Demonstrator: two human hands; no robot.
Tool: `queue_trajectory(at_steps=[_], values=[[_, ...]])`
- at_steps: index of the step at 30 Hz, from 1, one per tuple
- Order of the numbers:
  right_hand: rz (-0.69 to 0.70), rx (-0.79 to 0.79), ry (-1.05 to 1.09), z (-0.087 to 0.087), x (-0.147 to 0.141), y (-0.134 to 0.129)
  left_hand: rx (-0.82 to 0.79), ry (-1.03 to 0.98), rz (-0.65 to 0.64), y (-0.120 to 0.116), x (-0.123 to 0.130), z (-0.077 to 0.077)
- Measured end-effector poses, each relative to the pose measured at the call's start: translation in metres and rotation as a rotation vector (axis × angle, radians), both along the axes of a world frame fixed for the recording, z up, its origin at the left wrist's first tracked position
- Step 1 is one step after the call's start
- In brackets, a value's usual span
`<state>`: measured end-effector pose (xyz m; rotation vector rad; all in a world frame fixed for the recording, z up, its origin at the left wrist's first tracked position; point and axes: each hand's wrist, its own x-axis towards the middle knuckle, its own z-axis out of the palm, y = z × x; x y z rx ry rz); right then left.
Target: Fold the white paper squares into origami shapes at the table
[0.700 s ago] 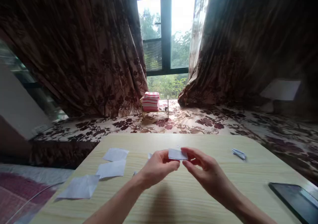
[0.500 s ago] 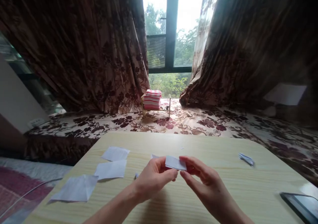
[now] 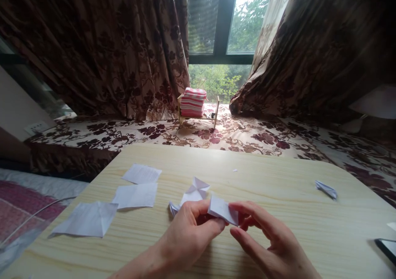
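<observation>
My left hand (image 3: 196, 229) is closed on a small folded piece of white paper (image 3: 223, 210), its thumb along the near edge and its index finger at the left. On the other side, the bent fingers of my right hand (image 3: 266, 237) touch the paper's right edge, with the thumb a little apart below. The paper is held above the light wood table (image 3: 272, 180), tilted down to the right. Just behind my left hand lie a creased, partly folded paper (image 3: 195, 190) and a narrow folded paper piece (image 3: 173, 208), partly hidden by that hand.
Several paper sheets (image 3: 136, 195) lie at the left. Farther right are a narrow folded paper (image 3: 326, 189) and a dark-edged device (image 3: 386, 248) at the table's edge. A small stand with pink-striped cloths (image 3: 193, 103) is on the patterned window seat (image 3: 148, 130).
My view has tipped downward, so the table sits higher in the picture. The folded paper has turned and tilts down to the right. My right thumb has moved off its near edge.
</observation>
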<state>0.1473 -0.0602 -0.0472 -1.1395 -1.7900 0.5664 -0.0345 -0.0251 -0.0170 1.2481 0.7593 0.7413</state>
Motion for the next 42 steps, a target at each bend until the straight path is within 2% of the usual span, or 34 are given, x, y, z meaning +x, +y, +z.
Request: queue_trajectory(at_steps=[4, 9, 18, 27, 32, 42], values=[[0.000, -0.036, 0.085, 0.002, -0.001, 0.000, 0.030, 0.012, -0.022, -0.005, 0.000, 0.000], [0.043, -0.140, 0.068, 0.009, 0.003, 0.001, 0.077, 0.097, -0.021, -0.005, 0.000, -0.001], [0.018, -0.286, 0.157, 0.023, 0.005, 0.000, 0.162, 0.187, -0.015, -0.006, 0.001, 0.006], [0.046, -0.404, 0.266, 0.024, 0.010, 0.005, 0.224, 0.220, -0.054, -0.010, 0.003, 0.011], [0.041, -0.468, 0.312, 0.028, 0.009, 0.005, 0.219, 0.171, -0.092, -0.011, 0.002, 0.014], [0.080, -0.499, 0.369, 0.029, 0.010, 0.007, 0.174, 0.142, -0.121, -0.011, 0.003, 0.018]])
